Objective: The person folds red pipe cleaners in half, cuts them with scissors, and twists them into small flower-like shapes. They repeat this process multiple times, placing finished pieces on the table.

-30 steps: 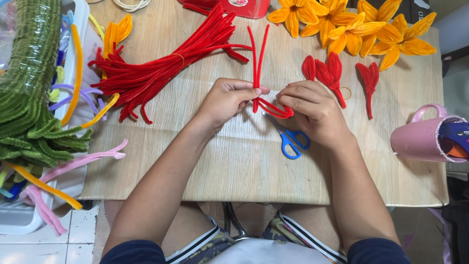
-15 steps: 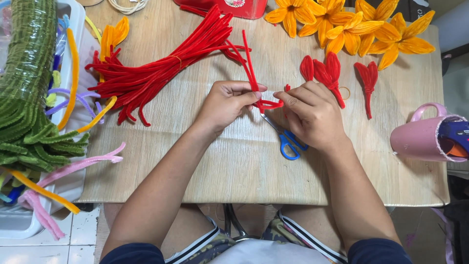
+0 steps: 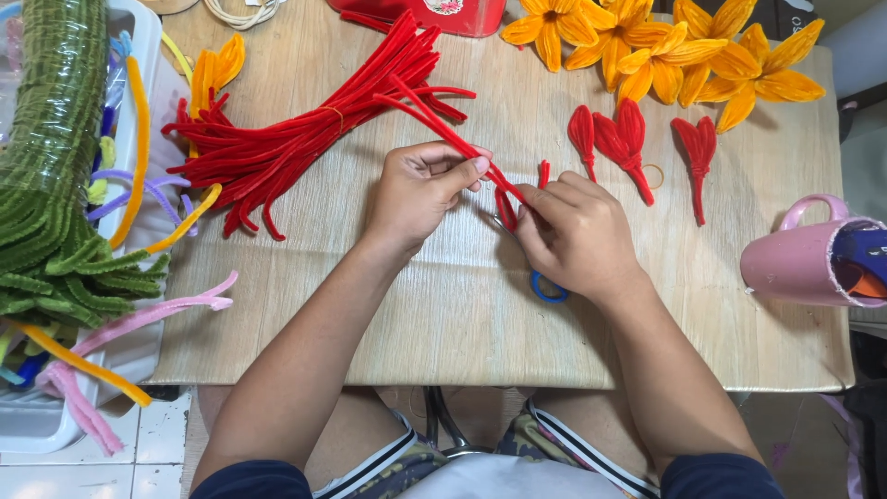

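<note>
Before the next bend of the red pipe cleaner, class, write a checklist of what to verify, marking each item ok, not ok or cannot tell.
1. Left hand pinches the red pipe cleaner between thumb and finger: ok.
2. Right hand grips the folded lower end: ok.
3. Long free end lies across the bundle of red pipe cleaners; whether it is snagged: cannot tell.
4. Blue-handled scissors are clear of the hands: not ok, they lie partly under the right hand.
5. Finished red petals lie apart from the hands: ok.
6. Pink mug sits safely on the table: not ok, close to the edge.
</note>
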